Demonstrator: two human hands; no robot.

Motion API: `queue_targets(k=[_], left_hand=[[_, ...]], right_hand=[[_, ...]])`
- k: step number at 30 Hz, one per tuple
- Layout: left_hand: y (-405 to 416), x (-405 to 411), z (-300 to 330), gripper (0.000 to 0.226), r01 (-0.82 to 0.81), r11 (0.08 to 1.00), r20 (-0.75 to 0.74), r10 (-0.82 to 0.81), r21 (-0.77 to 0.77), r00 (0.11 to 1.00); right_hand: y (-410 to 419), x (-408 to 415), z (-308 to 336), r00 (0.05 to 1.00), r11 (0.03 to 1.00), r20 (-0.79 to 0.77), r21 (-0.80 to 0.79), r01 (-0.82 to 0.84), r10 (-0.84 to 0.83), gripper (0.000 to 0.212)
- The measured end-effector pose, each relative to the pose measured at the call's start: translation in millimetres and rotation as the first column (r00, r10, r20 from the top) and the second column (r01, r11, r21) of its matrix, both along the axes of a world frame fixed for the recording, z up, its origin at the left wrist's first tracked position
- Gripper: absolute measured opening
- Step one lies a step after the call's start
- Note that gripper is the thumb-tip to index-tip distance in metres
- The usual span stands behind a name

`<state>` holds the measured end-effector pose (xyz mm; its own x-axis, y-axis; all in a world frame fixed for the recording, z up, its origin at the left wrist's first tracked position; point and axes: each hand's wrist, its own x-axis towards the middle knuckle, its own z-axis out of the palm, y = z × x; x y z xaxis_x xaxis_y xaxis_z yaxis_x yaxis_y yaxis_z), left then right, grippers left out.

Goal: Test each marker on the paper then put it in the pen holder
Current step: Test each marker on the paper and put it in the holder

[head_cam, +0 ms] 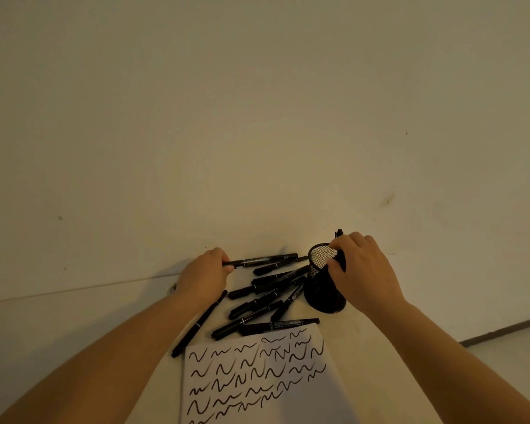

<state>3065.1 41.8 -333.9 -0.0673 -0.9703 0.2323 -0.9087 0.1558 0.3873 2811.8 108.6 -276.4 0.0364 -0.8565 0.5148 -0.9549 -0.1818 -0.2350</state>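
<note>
The pale, matte tabletop [74, 325] fills the lower part of the view and meets a plain cream wall at twelve o'clock. At six o'clock lies the white sheet of paper [288, 402], smooth and flat, its upper part crowded with rows of short black wavy test strokes.

At two o'clock from the paper stands the black wire-mesh pen holder [322, 283], a round open-weave cup that looks tipped toward nine o'clock. The right hand [364, 270] grips its rim, thumb on the near edge and fingers curled over the far edge; a small dark marker end pokes up behind the fingers, though whether it sits inside the cup cannot be told.

Directly at twelve o'clock from the paper sprawls a loose heap of slim black plastic markers [266, 298], glossy barrels with pale printed labels, overlapping at many angles; one long one lies apart at nine o'clock.

The left hand [205, 270] has its fingers curled round one end of the topmost black marker [263, 260], which lies level, pointing to three o'clock.

The step seems to be a pick-up for testing. Next, the marker needs uncapping, then a stroke on the bare patch of paper at six o'clock.
</note>
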Motion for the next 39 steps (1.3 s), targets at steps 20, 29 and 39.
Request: queue_targets(k=[20, 29, 39], left_hand=[[201.3, -7.5, 6.0, 0.017, 0.361, 0.931, -0.537, -0.333, -0.056, 0.775], [243.6, -2.8, -23.1, 0.030, 0.341, 0.927, 0.106, -0.327, -0.154, 0.939], [257.4, -0.7, -1.4, 0.037, 0.510, 0.848, -0.530, -0.368, 0.146, 0.764]], right_hand=[[151.0, 100.9, -36.1, 0.384, 0.910, 0.920, 0.095, -0.403, 0.075, 0.016], [184.3, 111.4, -62.3, 0.324, 0.904, 0.932, 0.274, -0.328, -0.165, 0.033], [179.9, 96.1, -52.1, 0.097, 0.966, 0.981, 0.184, -0.180, -0.169, 0.035]])
